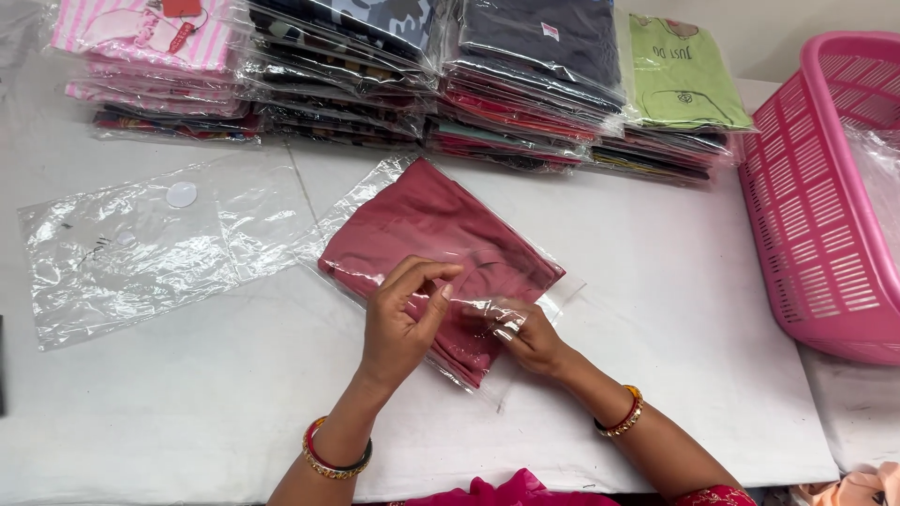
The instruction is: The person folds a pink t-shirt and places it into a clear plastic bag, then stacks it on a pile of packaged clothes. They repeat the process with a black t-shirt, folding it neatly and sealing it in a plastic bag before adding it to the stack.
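A folded dark pink garment (422, 230) lies inside a clear plastic bag (361, 201) on the white table (187, 403), angled toward the back left. My left hand (403, 314) pinches the bag's open end over the near edge of the garment, fingers bent together. My right hand (525, 333) holds the bag's clear flap (553, 300) at the near right corner, with plastic wrapped over its fingers. Both wrists wear red and gold bangles.
An empty clear plastic bag (131, 248) with a round white sticker lies flat at the left. Stacks of bagged folded garments (422, 75) line the back of the table. A pink plastic basket (825, 197) stands at the right edge.
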